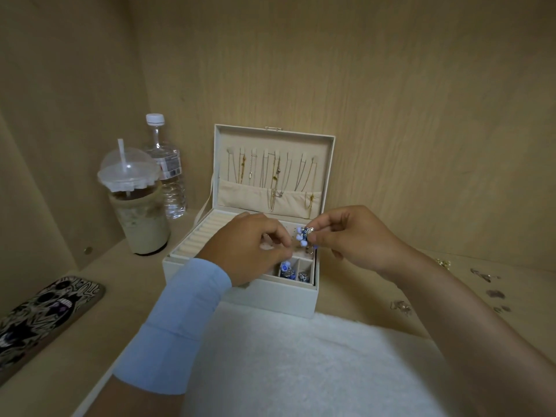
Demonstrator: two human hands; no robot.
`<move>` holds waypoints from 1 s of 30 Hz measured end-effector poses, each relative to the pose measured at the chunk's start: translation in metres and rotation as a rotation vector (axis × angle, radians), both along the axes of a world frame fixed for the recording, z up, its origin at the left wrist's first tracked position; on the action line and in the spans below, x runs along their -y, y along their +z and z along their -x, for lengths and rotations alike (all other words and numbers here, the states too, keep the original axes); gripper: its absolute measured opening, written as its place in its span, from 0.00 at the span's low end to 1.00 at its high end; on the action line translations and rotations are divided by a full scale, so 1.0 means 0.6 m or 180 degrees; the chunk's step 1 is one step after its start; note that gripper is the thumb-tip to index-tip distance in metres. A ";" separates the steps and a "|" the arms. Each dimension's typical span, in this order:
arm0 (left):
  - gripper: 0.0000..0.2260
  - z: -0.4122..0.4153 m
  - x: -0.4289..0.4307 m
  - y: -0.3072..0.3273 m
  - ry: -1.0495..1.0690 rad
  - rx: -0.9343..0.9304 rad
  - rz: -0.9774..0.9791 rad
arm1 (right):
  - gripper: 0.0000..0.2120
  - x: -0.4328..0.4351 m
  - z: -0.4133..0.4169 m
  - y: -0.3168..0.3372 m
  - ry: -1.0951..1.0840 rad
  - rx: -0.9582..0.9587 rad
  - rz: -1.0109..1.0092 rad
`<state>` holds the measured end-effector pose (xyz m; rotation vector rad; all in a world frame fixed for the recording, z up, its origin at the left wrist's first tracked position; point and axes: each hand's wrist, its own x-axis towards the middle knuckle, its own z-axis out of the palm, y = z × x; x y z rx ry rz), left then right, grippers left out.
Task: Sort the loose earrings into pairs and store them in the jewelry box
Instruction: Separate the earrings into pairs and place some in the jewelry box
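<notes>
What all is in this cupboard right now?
box: one, cream, centre, lid open
necklaces: several, gold and silver, hanging in lid
stored earrings: some, blue, front compartments
loose earrings: several, dark and gold, shelf at right
held earring: one cluster, blue, above box
cup: one, clear, iced drink, left of box
bottle: one, clear, behind cup
phone: one, patterned, far left
towel: one, white, front of box
left hand: over box, fingers curled, blue sleeve
right hand: fingers pinch held earring

Matt wood-grain panels (421, 85) are surrounding the box (270, 299), which is showing a soft cloth lining (270, 139). At left, the clear plastic cup (135, 206) and bottle (172, 176) are gleaming; a fluffy towel (301, 371) is lying below.
</notes>
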<state>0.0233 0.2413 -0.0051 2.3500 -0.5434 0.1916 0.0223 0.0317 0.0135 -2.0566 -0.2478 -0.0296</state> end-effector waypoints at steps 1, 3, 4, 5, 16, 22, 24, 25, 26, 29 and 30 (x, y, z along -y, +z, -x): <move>0.02 0.003 0.002 -0.001 -0.0018 0.0070 -0.0223 | 0.02 0.002 -0.001 0.001 -0.0048 0.0014 -0.0029; 0.02 0.007 0.007 -0.004 -0.0053 0.0091 -0.0563 | 0.02 0.004 -0.001 0.003 -0.0101 0.0036 -0.0032; 0.03 0.007 0.008 -0.005 -0.0070 0.0074 -0.0655 | 0.03 0.004 -0.001 0.002 -0.0097 0.0042 -0.0021; 0.03 0.006 0.008 -0.004 -0.0084 0.0051 -0.0680 | 0.03 0.003 -0.001 0.002 -0.0077 0.0045 -0.0021; 0.03 0.002 0.005 -0.010 -0.0001 0.0110 -0.0967 | 0.07 -0.005 0.001 -0.003 -0.0061 0.0056 0.0292; 0.04 0.002 -0.008 0.008 0.0067 -0.0064 -0.0141 | 0.02 -0.018 0.006 -0.012 0.0132 0.0371 0.0740; 0.04 0.003 -0.012 0.012 0.0230 0.0053 -0.0133 | 0.04 -0.028 0.012 -0.020 0.0149 0.0460 0.1002; 0.04 0.004 -0.013 0.012 0.0265 0.0073 -0.0171 | 0.07 -0.034 0.014 -0.025 0.0067 0.0552 0.1180; 0.05 0.005 -0.013 0.011 0.0267 0.0076 -0.0202 | 0.08 -0.039 0.015 -0.028 -0.0068 0.0645 0.1320; 0.05 0.005 -0.010 0.006 0.0168 0.0087 -0.0337 | 0.08 -0.043 0.016 -0.031 -0.0354 0.0761 0.1388; 0.05 0.004 -0.011 0.005 0.0147 0.0072 -0.0386 | 0.08 -0.042 0.015 -0.031 -0.0299 0.0726 0.1400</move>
